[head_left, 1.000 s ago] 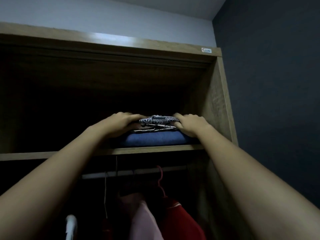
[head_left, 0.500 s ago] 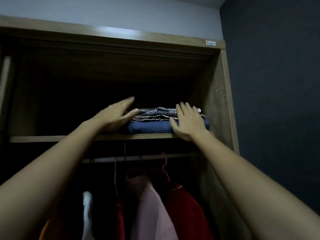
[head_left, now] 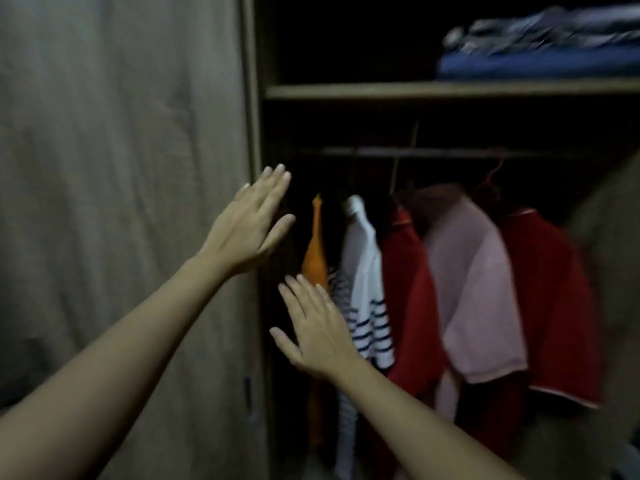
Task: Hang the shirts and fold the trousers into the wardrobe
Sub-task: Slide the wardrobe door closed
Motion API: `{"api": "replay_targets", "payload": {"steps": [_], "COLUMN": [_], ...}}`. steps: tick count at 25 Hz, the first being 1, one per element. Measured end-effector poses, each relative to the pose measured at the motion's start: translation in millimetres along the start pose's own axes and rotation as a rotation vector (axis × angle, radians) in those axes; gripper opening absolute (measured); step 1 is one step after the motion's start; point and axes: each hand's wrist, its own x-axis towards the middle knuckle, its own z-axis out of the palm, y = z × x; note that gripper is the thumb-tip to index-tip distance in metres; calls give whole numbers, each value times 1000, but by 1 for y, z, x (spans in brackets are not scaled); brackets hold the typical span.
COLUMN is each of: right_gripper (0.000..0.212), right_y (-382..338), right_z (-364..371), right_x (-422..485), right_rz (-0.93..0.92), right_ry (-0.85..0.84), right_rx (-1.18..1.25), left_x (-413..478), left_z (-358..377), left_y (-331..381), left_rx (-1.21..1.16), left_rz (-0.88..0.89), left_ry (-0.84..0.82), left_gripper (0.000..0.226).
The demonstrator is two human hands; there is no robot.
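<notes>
Fingers (head_left: 273, 188) of left hand (head_left: 247, 230) and right hand (head_left: 318, 334) straight, empty; five hanging shirts (head_left: 474, 289); two folded trousers (head_left: 519, 62)

The left forearm (head_left: 121, 358) and the right forearm (head_left: 415, 420) were bare from wrist to the frame's edge; the left hand (head_left: 249, 230) and the right hand (head_left: 317, 332) were bare too; the fingers (head_left: 277, 188) were slim; their nails were short, rounded and pale at the tips.
</notes>
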Motion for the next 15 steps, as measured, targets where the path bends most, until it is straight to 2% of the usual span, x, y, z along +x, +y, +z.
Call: {"api": "replay_targets", "payload": {"steps": [5, 8, 11, 14, 15], "right_gripper": [59, 45, 34, 50, 53], "right_y": [-90, -102, -91, -72, -66], "right_z": [116, 167, 204, 226, 228], "right_x": [-78, -104, -108, -107, -104], "right_rz": [-130, -252, -426, -696, -751], "right_ry": [-388, -534, -610, -797, -808], "right_rx": [104, 68, -214, -580, -655], "left_x": [-146, -194, -224, -245, -250], "left_z": [43, 69, 106, 141, 149], "left_y": [-52, -72, -86, -82, -79], "left_rx": [64, 148, 294, 385, 401], "left_rz": [-105, -143, -53, 22, 28], "left_ry": [-91, -150, -139, -103, -87], "left_gripper": [60, 60, 58, 62, 65]}}
